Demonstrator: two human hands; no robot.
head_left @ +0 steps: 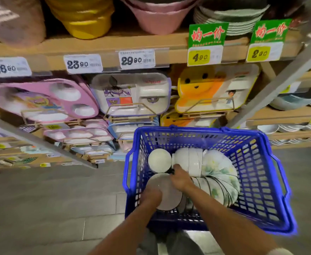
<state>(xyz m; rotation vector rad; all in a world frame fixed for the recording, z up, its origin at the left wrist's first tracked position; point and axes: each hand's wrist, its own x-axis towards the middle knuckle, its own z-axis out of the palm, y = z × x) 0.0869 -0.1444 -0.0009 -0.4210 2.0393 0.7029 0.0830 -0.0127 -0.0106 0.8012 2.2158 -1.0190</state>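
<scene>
Head view: wooden shelves [151, 43] of children's trays fill the background, and below them a blue basket [197, 130] sits over the floor, loaded with crockery. A fanned row of floral plates [222, 173] leans along its right side, and white bowls [187, 161] stand on edge behind. The white plate [169, 190] lies tilted at the near left of the basket. The left hand [151, 197] curls round its near rim. The right hand [181, 178] reaches down at its far edge, fingers bent, though whether they pinch anything cannot be told. The step looks like seating this plate among the others; next it needs lowering gently, without knocking the neighbouring china.
</scene>
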